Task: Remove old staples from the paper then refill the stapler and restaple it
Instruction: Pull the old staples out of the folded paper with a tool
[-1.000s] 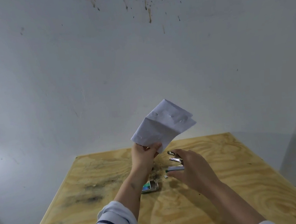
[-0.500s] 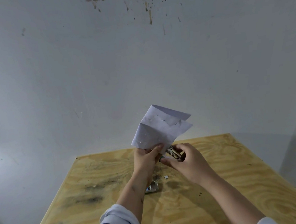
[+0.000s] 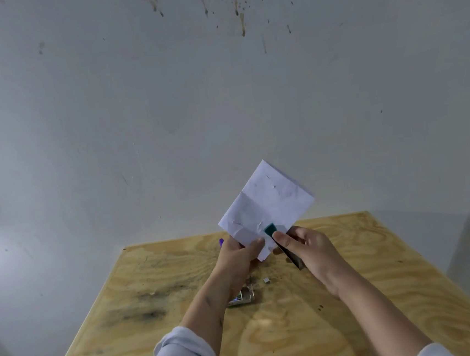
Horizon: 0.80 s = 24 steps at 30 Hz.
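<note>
Holding the folded paper (image 3: 268, 206) up over the far middle of the tabletop (image 3: 157, 274), the left hand (image 3: 240, 259) is pinching its lower corner between thumb and fingers. A second ago the right hand (image 3: 306, 247) was reaching toward the tools on the tabletop; now it is gripping the stapler (image 3: 285, 247), whose green tip is lying against the sheet's lower edge. Judging by that, the staple work on the paper is starting. A small staple box (image 3: 241, 297) is lying below the hands, mid-tabletop.
</note>
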Motion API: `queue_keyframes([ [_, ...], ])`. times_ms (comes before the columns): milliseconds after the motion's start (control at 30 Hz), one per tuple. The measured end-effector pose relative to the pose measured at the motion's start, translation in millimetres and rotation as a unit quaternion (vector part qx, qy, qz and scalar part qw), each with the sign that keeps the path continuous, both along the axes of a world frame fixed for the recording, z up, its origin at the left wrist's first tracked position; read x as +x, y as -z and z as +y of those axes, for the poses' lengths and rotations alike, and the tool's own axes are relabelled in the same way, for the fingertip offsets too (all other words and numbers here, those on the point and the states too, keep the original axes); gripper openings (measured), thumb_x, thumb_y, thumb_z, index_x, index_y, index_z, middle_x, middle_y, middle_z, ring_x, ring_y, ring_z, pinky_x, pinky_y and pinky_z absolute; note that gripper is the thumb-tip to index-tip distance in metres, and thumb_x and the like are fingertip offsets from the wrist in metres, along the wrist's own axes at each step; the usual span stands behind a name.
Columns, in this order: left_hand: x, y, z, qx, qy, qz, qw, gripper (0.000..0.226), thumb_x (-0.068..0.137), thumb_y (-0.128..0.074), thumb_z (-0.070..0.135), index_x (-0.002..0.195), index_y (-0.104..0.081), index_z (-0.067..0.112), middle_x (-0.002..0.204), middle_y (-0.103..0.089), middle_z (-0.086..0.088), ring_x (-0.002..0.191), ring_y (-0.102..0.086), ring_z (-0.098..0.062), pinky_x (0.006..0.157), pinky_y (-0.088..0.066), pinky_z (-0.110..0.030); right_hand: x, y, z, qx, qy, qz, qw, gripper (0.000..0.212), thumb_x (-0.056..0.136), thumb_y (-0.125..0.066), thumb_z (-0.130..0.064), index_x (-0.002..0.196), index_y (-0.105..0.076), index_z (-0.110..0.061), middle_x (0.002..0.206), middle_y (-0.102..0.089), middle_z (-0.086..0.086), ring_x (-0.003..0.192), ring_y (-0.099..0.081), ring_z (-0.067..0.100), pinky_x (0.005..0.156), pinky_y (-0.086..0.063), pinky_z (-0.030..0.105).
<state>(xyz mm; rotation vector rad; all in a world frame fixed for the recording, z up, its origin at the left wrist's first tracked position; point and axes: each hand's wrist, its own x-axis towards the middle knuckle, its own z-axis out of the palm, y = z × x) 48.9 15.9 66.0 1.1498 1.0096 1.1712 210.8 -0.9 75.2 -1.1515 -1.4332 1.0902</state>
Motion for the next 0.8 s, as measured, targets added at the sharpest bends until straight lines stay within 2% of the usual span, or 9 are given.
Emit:
queue_keyframes([
  [67,-1.6,-0.5,-0.2,-0.003,0.010,0.005,1.000,0.023,0.092,-0.056,0.006,0.115,-0.059,0.011,0.101,-0.070,-0.009,0.086,-0.067,-0.018,0.069,-0.054,-0.026,3.5,4.8,2.0,-0.027,-0.026,0.027,0.999,0.018,0.081,-0.068,-0.031,0.092,-0.070,-0.017,0.075,-0.074,-0.008,0.063,-0.065,0.002,0.058,-0.046,0.011],
  [200,-5.6,0.4,0.7,-0.012,0.014,0.004,1.000,0.028,0.091,-0.058,0.004,0.118,-0.057,0.009,0.111,-0.069,-0.014,0.103,-0.065,-0.029,0.090,-0.054,-0.042,4.3,9.3,1.8,-0.051,-0.053,0.043,0.996,0.020,0.081,-0.066,-0.029,0.089,-0.071,-0.012,0.072,-0.072,-0.007,0.061,-0.063,0.002,0.061,-0.044,0.016],
  [300,-6.0,0.1,0.9,-0.026,0.013,0.016,0.999,0.030,0.089,-0.060,0.003,0.119,-0.056,0.007,0.110,-0.069,-0.015,0.102,-0.066,-0.030,0.090,-0.054,-0.043,0.9,11.8,1.9,-0.046,-0.013,0.054,0.997,0.050,0.063,-0.072,-0.050,0.087,-0.072,-0.006,0.084,-0.071,0.011,0.070,-0.062,0.011,0.074,-0.046,0.028],
  [367,-5.5,-1.1,0.4,-0.036,0.010,0.021,0.999,0.031,0.089,-0.061,0.002,0.119,-0.056,0.005,0.110,-0.068,-0.016,0.102,-0.066,-0.031,0.090,-0.054,-0.044,-2.1,14.0,0.7,-0.051,0.002,0.068,0.996,0.063,0.054,-0.073,-0.057,0.086,-0.071,-0.002,0.083,-0.064,0.020,0.073,-0.058,0.022,0.072,-0.044,0.036],
  [500,-5.0,-5.0,-1.6,-0.046,0.015,0.004,0.999,0.030,0.089,-0.061,0.003,0.118,-0.055,0.006,0.111,-0.067,-0.014,0.102,-0.065,-0.031,0.088,-0.055,-0.042,-4.5,15.2,0.8,-0.080,0.020,0.105,0.991,0.055,0.058,-0.072,-0.045,0.086,-0.070,0.002,0.074,-0.066,0.014,0.072,-0.055,0.026,0.065,-0.047,0.034],
  [567,-3.9,-7.7,-3.8,-0.064,0.030,-0.055,0.996,0.026,0.090,-0.061,0.012,0.115,-0.057,0.011,0.106,-0.068,-0.011,0.096,-0.066,-0.029,0.079,-0.057,-0.036,-6.6,13.7,0.5,-0.073,0.022,0.100,0.992,0.059,0.056,-0.073,-0.050,0.083,-0.069,0.003,0.073,-0.065,0.015,0.069,-0.053,0.026,0.066,-0.045,0.037],
  [633,-2.2,-10.0,-7.4,-0.067,0.046,-0.078,0.994,0.025,0.088,-0.064,0.023,0.111,-0.060,0.016,0.098,-0.068,-0.008,0.088,-0.065,-0.024,0.072,-0.053,-0.032,-9.6,11.9,0.3,-0.057,0.025,0.088,0.994,0.066,0.053,-0.073,-0.056,0.080,-0.068,0.004,0.075,-0.060,0.019,0.069,-0.050,0.027,0.068,-0.040,0.039],
  [700,0.8,-8.0,-7.1,-0.049,0.037,-0.065,0.996,0.038,0.077,-0.075,0.034,0.109,-0.063,0.018,0.098,-0.069,-0.009,0.088,-0.063,-0.025,0.077,-0.046,-0.037,-11.1,10.8,-0.4,-0.048,0.028,0.079,0.995,0.058,0.058,-0.072,-0.053,0.078,-0.068,0.002,0.074,-0.059,0.019,0.068,-0.048,0.026,0.065,-0.040,0.037],
  [800,6.8,-7.2,-5.5,-0.030,-0.004,-0.044,0.999,0.058,0.055,-0.087,0.039,0.104,-0.067,0.016,0.102,-0.071,-0.015,0.090,-0.063,-0.030,0.081,-0.047,-0.044,-10.3,10.9,-0.4,-0.045,0.024,0.073,0.996,0.039,0.074,-0.070,-0.039,0.077,-0.069,0.000,0.072,-0.056,0.017,0.063,-0.046,0.022,0.052,-0.042,0.022],
])
